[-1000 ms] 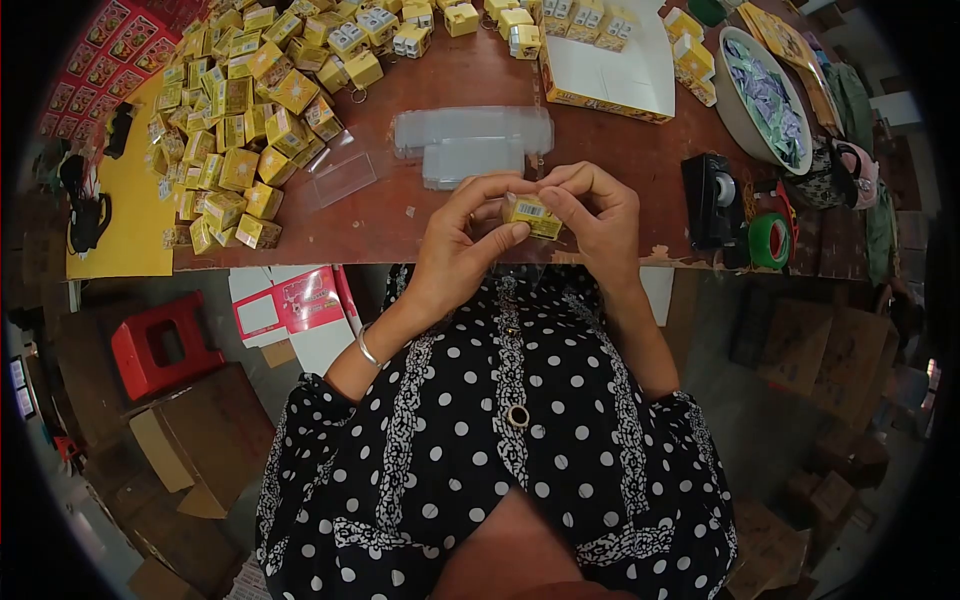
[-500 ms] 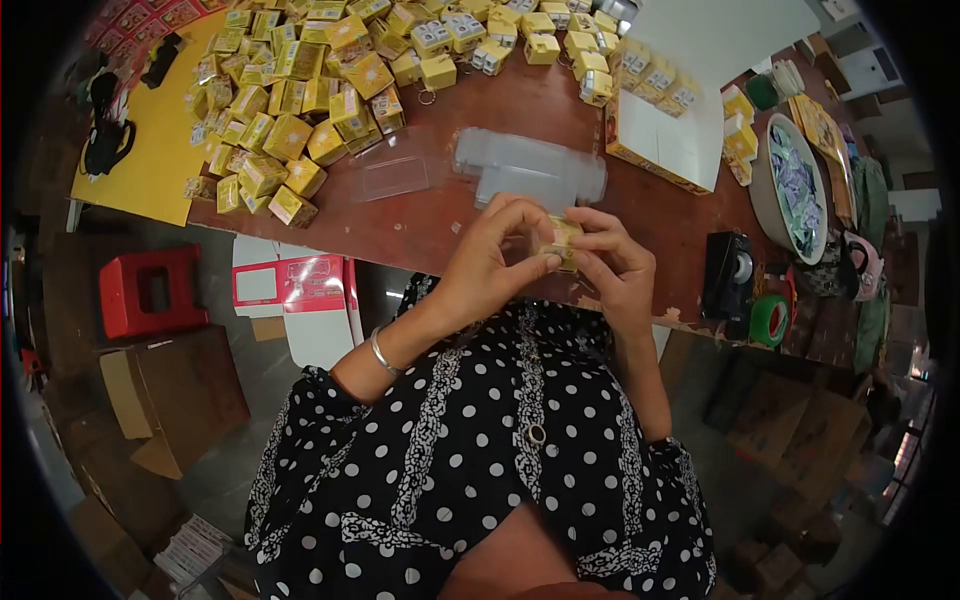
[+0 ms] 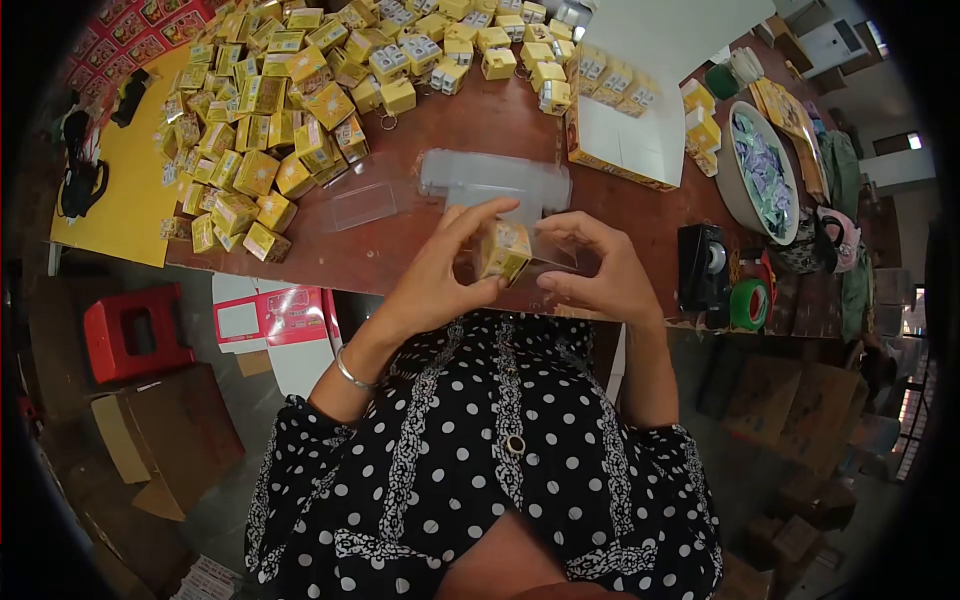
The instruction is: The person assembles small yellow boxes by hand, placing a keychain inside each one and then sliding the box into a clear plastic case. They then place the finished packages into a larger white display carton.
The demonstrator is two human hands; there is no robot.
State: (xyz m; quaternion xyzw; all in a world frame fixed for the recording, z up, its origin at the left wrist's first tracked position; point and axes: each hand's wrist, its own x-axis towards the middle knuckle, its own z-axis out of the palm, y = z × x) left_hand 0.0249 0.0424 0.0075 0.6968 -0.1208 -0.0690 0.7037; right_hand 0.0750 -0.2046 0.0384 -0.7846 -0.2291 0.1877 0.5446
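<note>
My left hand (image 3: 432,283) pinches the box (image 3: 507,251) near the bench (image 3: 365,262) edge; too light a grip could drop it. My right hand (image 3: 615,277), curved open beside it, might knock it.

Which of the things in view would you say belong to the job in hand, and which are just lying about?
Apparently part of the job:
- small yellow box in the left hand
- piled yellow boxes
- clear plastic trays
- open carton

Apparently just lying about:
- tape dispenser
- green tape roll
- red stool
</note>
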